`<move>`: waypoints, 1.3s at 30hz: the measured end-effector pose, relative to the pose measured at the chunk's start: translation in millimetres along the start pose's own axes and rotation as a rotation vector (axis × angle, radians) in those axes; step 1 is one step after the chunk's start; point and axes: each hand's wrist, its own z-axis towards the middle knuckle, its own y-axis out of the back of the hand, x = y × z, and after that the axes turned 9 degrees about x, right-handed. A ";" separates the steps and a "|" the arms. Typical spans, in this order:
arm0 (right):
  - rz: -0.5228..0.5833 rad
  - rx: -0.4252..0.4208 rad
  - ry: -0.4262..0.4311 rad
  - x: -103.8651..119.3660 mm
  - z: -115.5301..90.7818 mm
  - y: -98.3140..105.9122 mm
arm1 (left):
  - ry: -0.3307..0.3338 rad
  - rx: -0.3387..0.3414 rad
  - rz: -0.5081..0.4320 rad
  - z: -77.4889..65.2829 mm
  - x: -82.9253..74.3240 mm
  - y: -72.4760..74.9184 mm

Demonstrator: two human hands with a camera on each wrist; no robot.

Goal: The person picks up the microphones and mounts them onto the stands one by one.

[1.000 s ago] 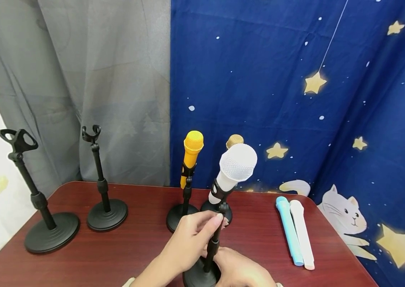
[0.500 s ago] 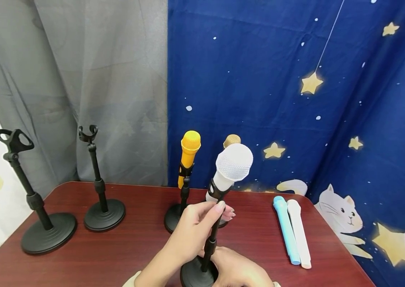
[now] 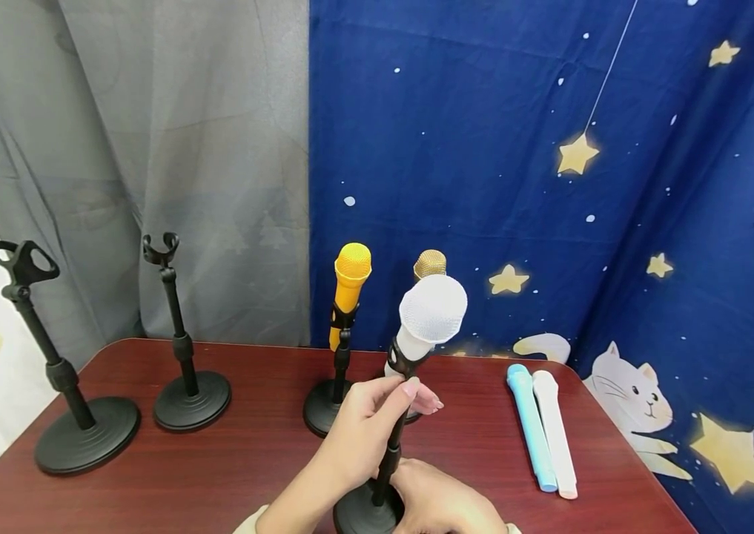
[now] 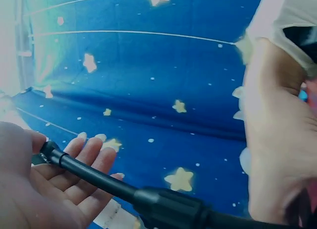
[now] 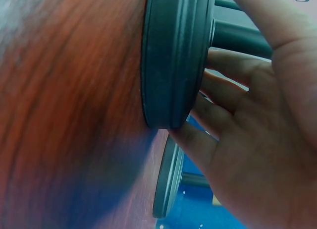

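A white microphone (image 3: 431, 310) sits tilted in the clip of a black microphone stand (image 3: 390, 452) near the table's front. With thumb and fingers, my left hand (image 3: 371, 426) pinches the stand's upper end, just under the clip. The left wrist view shows that stand's pole (image 4: 101, 178) and the left thumb at its top, other fingers extended behind; the clip is hidden there. My right hand (image 3: 443, 497) is low at the stand's foot. In the right wrist view its fairly straight fingers (image 5: 218, 110) touch the round base (image 5: 176, 60), their tips partly hidden.
Behind stand a yellow microphone (image 3: 352, 274) and a gold-headed microphone (image 3: 430, 263), largely hidden. Two stands with bare clips, one outer (image 3: 83, 434) and one inner (image 3: 191, 400), are at left. A blue microphone (image 3: 531, 426) and another white microphone (image 3: 554, 434) lie at right.
The white microphone's head has dipped slightly, and the left hand's fingers now reach a little further right past the pole. The right hand stays at the base. The head view has shifted slightly.
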 end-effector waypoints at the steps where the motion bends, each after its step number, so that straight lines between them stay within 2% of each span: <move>1: 0.001 0.000 0.001 0.2 -0.2 0.1 | 0.009 -0.001 0.017 -1.3 1.4 -0.1; 8: -0.020 0.001 0.025 1.6 -1.3 1.2 | 0.078 0.004 0.166 -14.5 14.5 1.1; 13: -0.026 -0.002 -0.040 1.9 -0.9 -0.5 | 0.115 0.009 0.210 -22.6 22.6 2.1; 20: -0.203 -0.038 -0.070 3.9 -0.6 -2.4 | 0.128 0.023 0.248 -30.2 36.0 1.5; 23: -0.219 -0.044 -0.073 5.0 -0.4 -2.7 | 0.109 0.023 0.256 -32.1 41.8 1.5; 29: -0.187 -0.043 -0.066 5.7 -1.5 -1.5 | 0.131 0.027 0.247 -33.7 46.4 1.0; 34: -0.024 -0.026 0.012 3.6 -5.1 0.4 | 0.158 0.020 0.238 -36.5 49.9 -2.7; 37: 0.042 -0.014 0.050 2.7 -6.1 1.0 | 0.116 -0.037 0.250 -39.6 55.4 -7.5; 39: 0.017 -0.020 0.083 2.4 -5.7 0.9 | 0.072 -0.116 0.289 -42.3 59.7 -11.5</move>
